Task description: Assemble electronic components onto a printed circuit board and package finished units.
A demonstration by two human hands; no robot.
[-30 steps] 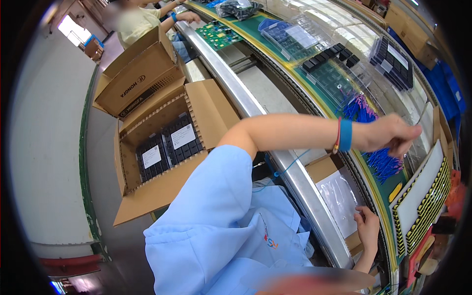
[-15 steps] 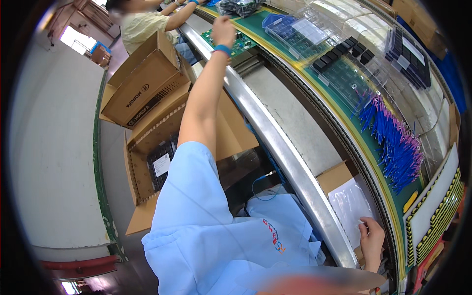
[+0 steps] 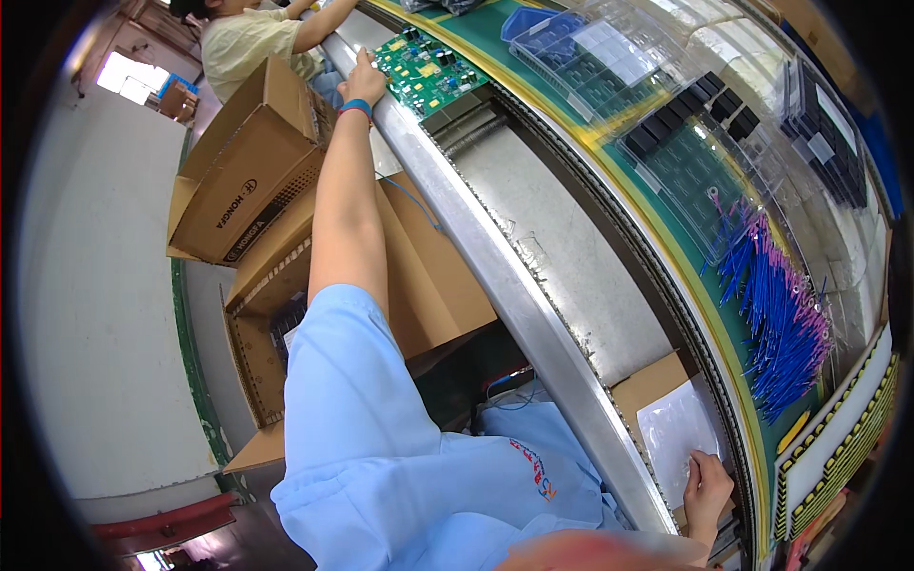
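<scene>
A green circuit board (image 3: 428, 78) with many small parts lies across the line at the far end of the metal rail. My left hand (image 3: 365, 82), arm stretched out, is closed at the board's left edge, with a blue band on the wrist. My right hand (image 3: 707, 487) is at the near right, fingers curled and thumb close to them, over the lower edge of a white translucent sheet (image 3: 674, 428). Whether anything sits between those fingertips is hidden. The sheet lies in a cardboard box (image 3: 647, 383) beside the rail.
A metal rail (image 3: 514, 305) runs along my front. Beyond it lie blue wires (image 3: 785, 347) with pink ends, clear trays (image 3: 685, 171) with black blocks, and a yellow-handled tool (image 3: 793, 431). Open cartons (image 3: 257, 181) stand at my left. A co-worker (image 3: 249, 46) sits at the far left.
My left hand has come back from over the circuit board to its left edge. My right hand's fingers have curled closer together at the sheet. The whole view has shifted slightly.
</scene>
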